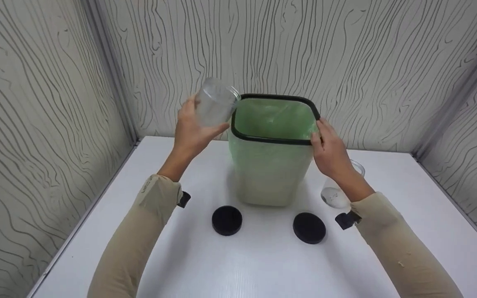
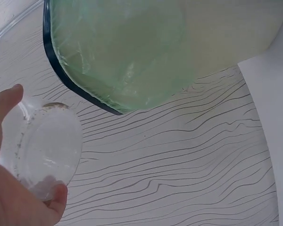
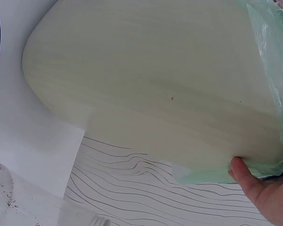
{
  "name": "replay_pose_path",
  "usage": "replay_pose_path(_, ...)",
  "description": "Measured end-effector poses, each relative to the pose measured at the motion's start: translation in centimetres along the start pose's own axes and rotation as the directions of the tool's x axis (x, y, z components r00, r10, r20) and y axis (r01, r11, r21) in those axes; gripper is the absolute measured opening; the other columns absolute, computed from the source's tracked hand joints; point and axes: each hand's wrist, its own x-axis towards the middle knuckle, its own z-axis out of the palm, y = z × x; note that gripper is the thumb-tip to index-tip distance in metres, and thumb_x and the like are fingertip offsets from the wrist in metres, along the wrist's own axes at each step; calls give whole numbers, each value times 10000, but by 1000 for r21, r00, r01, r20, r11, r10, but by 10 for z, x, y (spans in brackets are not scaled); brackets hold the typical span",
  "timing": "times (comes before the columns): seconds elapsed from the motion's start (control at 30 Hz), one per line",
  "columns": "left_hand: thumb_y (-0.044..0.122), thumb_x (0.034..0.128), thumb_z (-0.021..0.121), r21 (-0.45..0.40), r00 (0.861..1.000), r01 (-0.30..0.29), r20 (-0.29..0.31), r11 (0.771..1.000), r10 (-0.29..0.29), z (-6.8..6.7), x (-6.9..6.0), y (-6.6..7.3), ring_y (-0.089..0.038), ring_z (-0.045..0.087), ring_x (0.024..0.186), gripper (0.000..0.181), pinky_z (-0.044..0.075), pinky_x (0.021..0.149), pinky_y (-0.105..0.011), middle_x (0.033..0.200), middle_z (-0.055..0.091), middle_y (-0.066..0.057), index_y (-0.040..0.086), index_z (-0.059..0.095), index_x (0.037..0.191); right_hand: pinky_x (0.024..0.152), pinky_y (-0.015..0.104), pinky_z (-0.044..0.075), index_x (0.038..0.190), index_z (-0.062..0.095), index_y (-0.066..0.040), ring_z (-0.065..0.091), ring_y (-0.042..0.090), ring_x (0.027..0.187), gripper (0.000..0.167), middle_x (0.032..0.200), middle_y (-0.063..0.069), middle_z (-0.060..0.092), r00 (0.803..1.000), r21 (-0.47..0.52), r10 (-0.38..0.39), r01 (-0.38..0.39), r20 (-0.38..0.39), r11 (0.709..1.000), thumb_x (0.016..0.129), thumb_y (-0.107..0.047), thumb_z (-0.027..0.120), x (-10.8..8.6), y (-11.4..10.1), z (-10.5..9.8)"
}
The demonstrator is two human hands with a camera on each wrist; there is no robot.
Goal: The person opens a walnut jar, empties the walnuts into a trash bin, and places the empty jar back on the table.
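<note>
My left hand (image 1: 191, 131) grips a clear jar (image 1: 215, 103), raised and tilted with its mouth toward the left rim of a trash can (image 1: 269, 178). A few dark specks cling inside that jar (image 2: 47, 146) in the left wrist view. The can is pale, with a black rim and a green plastic bag (image 1: 271, 118) lining it. On its right side, my right hand (image 1: 331, 151) holds the rim, thumb outside against the wall. A second clear jar (image 1: 334, 194) stands by my right forearm, partly hidden; dark specks show in its bottom.
Two round black lids, a left lid (image 1: 227, 220) and a right lid (image 1: 309, 228), lie on the white table (image 1: 238, 269) in front of the can. Walls with a wood-grain pattern (image 1: 180, 49) enclose the table at the back and sides.
</note>
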Motion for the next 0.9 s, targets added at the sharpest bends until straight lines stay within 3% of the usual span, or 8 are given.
replay_pose_path(0.1,361,678,839,-113,999,53,-8,992,-54,2,-6,-10,-236,425,1206,969,401,933,-445,1327,451,-97,86,311,1442,1085,514,200,1448,287,55,219,381,1375,553,1506,225,236,1000,-4,4,-4,3,1000,1024,-300,305,0,0,0)
replay_pose_path(0.27,343,703,822,-257,992,122,10,959,-124,7,-18,-28,-239,401,1241,954,397,943,-450,1370,413,-91,101,280,1449,1086,513,197,1448,282,58,213,378,1378,579,1504,226,240,1000,-8,11,-11,8,1000,1025,-336,285,0,0,-2)
replay_pose_path(0.53,330,725,802,-274,980,196,19,942,-198,17,-38,-59,-252,369,1278,922,364,982,-444,1395,398,-119,79,269,1435,1082,510,209,1441,299,61,224,376,1375,574,1503,220,249,1000,-13,16,-16,-12,1000,1022,-332,276,0,-1,0)
replay_pose_path(0.9,281,760,788,-330,948,317,74,889,-310,28,-62,-94,-280,356,1308,911,293,1057,-398,1410,376,-159,41,219,1430,1078,515,218,1440,308,51,236,380,1369,576,1501,215,254,1000,-15,14,-14,-13,1000,1021,-343,276,0,-1,0)
